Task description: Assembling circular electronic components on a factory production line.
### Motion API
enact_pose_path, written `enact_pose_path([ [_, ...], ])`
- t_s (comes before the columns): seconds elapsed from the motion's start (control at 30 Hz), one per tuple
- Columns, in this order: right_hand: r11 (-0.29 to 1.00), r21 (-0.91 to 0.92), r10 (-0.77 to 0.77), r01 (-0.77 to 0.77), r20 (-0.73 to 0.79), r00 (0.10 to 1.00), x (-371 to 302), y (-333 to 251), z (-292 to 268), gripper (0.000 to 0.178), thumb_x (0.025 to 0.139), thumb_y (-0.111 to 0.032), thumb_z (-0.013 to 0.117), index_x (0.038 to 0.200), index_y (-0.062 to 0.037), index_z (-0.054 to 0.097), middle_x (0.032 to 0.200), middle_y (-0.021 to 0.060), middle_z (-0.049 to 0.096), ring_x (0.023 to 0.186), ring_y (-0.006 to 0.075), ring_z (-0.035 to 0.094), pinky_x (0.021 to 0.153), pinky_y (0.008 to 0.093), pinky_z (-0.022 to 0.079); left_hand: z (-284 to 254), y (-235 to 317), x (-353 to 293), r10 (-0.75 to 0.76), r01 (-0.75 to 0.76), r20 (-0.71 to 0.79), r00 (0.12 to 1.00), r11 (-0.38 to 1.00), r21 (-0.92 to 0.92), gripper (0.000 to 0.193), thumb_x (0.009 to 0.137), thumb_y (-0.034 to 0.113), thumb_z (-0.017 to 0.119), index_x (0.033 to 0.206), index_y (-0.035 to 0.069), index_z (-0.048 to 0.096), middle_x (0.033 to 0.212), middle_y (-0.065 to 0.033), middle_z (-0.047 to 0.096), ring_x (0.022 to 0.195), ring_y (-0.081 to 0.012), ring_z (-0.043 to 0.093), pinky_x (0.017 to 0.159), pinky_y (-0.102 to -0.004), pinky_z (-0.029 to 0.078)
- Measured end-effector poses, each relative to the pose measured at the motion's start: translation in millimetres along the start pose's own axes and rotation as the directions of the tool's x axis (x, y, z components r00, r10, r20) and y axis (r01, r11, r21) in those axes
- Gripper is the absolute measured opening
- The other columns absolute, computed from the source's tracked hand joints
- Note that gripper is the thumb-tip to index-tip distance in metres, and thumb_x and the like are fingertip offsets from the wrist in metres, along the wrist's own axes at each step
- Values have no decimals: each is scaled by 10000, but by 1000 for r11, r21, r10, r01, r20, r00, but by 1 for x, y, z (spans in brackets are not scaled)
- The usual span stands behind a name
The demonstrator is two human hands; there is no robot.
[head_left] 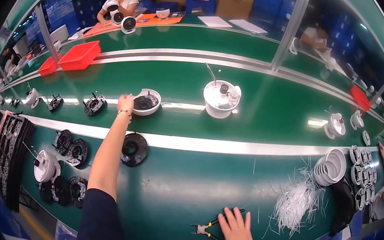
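Note:
My left hand (pixel 126 104) reaches out to the green belt, its fingers closed at the left rim of a white round housing (pixel 158 99). Inside that housing sits a black ring-shaped part (pixel 145 103). My right hand (pixel 237 235) lies with fingers spread on the green bench. Right beside it, partly under the fingers, are diagonal cutters (pixel 201 229) with black and yellow handles, jaws pointing left. Below my left hand, by the bench's back edge, rests a black disc with a centre hole (pixel 134 150).
A white housing with a lever (pixel 221 99) stands on the belt. Cut white strips (pixel 294 207) pile up at right beside stacked white rings (pixel 330 167). Several black parts (pixel 77 152) and a white unit (pixel 46 167) sit at left. Red trays (pixel 80 56) stand beyond; people work around.

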State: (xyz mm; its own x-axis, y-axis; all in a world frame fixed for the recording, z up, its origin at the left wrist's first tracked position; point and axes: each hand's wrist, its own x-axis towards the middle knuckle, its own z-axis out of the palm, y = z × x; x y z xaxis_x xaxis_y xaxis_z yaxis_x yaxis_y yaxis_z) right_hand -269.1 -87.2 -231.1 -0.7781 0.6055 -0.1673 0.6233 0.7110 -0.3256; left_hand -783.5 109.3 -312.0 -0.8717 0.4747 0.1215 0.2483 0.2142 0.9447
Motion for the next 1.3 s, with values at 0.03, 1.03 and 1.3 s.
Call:
enact_pose_path([
  [0.03, 1000, 11, 15, -15, -16, 1000, -6, 8, -1, 933, 549, -574, 668, 1210, 13, 371, 1285, 204, 304, 1201, 381, 261, 938, 629, 110, 13, 26, -25, 351, -253, -154, 924, 861, 441, 293, 785, 116, 427, 1017, -44, 508, 1030, -195, 520, 970, -319, 502, 840, -396, 393],
  [1.03, 976, 81, -122, 204, -571, 812, 32, 63, -134, 577, 485, -147, 662, 1047, -44, 583, 909, 100, 531, 743, 220, 532, 650, 289, 433, -60, 110, -337, -201, 572, 916, 347, 820, -36, 689, 838, 145, 491, 1321, 153, 0, 1274, -147, 266, 1089, -311, 434, 719, -412, 517],
  [1.3, 933, -229, -326, 279, -204, 923, 65, 41, -129, 471, 508, -144, 658, 962, -43, 587, 891, 98, 552, 768, 267, 532, 690, 347, 433, -74, 115, -292, 420, -607, 781, 463, 792, -66, 150, 734, 70, 609, 862, -5, 591, 725, -99, 585, 566, -166, 565, 504, -254, 452],
])
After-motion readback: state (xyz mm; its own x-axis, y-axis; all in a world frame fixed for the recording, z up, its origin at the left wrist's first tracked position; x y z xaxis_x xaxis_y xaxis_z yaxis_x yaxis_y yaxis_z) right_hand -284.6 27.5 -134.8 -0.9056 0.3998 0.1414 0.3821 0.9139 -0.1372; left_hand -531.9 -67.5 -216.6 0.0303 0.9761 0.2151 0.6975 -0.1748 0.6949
